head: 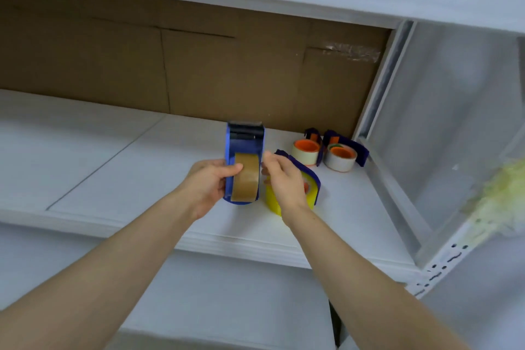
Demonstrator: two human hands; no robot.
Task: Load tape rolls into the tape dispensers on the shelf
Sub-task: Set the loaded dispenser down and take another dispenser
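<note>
A blue tape dispenser with a brown tape roll seated in it is held just above the white shelf. My left hand grips its left side, thumb lying across the brown roll. My right hand has curled fingers at the dispenser's right edge, touching the roll's side. Behind my right hand lies another blue dispenser with a yellow roll. Two more dispensers with white rolls on orange cores, one and the other, sit in the back right corner.
A cardboard sheet lines the back of the shelf. A grey metal upright and a translucent side panel close the right end. Another shelf board runs overhead. Pale yellow fluff shows at the far right.
</note>
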